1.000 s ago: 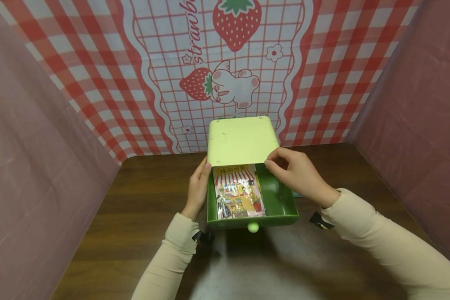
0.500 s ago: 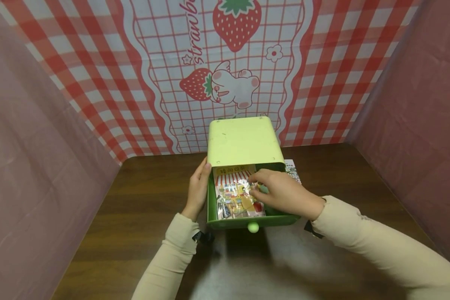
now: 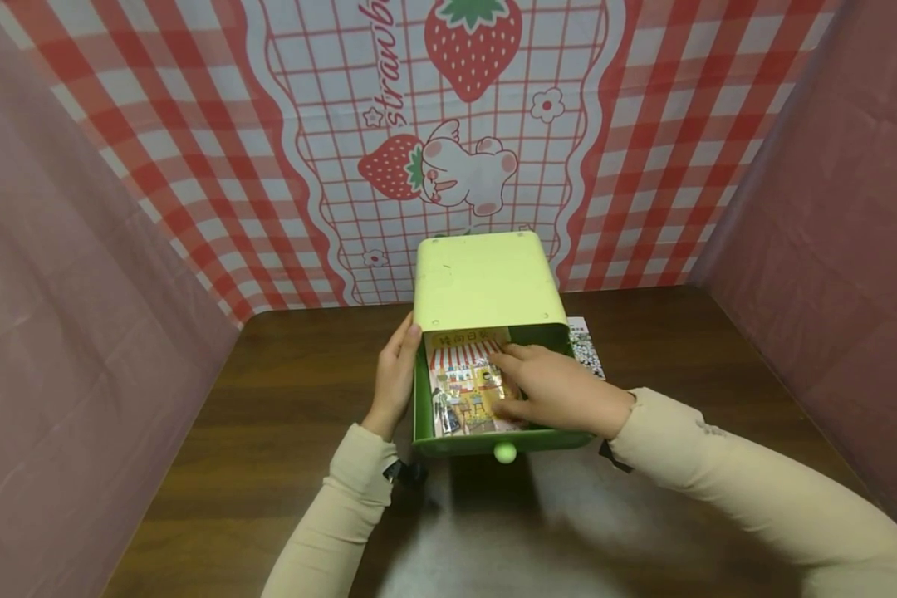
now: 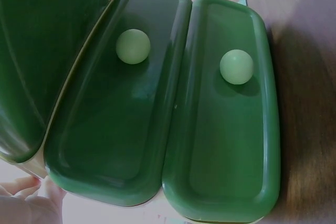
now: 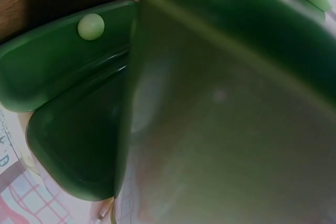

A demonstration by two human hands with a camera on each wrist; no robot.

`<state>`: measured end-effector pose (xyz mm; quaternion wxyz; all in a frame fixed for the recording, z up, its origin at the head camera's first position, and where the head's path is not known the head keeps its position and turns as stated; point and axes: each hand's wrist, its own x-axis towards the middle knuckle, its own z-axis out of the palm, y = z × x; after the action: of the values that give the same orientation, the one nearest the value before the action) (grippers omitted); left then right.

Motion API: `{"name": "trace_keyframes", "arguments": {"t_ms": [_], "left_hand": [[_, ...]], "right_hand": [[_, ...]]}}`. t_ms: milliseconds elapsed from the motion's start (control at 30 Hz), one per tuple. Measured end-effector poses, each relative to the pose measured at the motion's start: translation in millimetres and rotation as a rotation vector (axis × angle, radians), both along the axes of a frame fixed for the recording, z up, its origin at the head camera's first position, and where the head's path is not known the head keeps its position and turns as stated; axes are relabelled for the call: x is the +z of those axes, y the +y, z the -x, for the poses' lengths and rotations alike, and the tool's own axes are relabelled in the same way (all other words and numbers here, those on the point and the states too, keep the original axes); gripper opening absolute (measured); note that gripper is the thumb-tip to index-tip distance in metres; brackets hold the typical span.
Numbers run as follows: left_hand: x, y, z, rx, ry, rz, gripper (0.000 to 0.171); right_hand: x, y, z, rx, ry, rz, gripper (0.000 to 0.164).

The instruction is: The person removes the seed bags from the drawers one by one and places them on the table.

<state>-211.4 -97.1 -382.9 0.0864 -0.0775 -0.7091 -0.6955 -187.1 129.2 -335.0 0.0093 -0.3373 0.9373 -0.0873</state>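
A small desktop drawer cabinet with a pale yellow-green top stands on the table. Its top drawer, dark green with a round knob, is pulled out. Inside lies a flat glossy picture packet with a striped awning print. My right hand reaches over the drawer's right side, fingers and thumb spread apart over the packet's right part. Against the cabinet's left side rests my left hand, thumb at the front edge, fingers along the wall. The left wrist view shows two closed lower drawers with pale knobs.
A sheet with a small floral print shows beside the cabinet's right side. Behind the brown wooden table hangs a red-checked strawberry cloth. Pink curtains close off both sides.
My right hand has left the cabinet's top right corner and come down into the open drawer, over the packet. The floral sheet came into view. My left hand has stayed put.
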Motion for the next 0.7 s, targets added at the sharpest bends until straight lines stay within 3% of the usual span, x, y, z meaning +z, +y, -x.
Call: {"name": "trace_keyframes", "arguments": {"t_ms": [200,467,700], "left_hand": [[-1.0,-0.5,-0.1,-0.006,-0.004,0.000,0.049],[-1.5,-0.9,0.7,-0.006,-0.002,0.010,0.049],[-1.9,-1.1,1.0,0.000,-0.002,0.014,0.049]], "right_hand": [[-0.8,-0.6,1.8,-0.011,-0.040,-0.019,0.068],[-4.0,-1.0,3.3,0.000,0.014,-0.031,0.063],[-4.6,-0.5,3.2,-0.018,-0.004,-0.025,0.066]]}}
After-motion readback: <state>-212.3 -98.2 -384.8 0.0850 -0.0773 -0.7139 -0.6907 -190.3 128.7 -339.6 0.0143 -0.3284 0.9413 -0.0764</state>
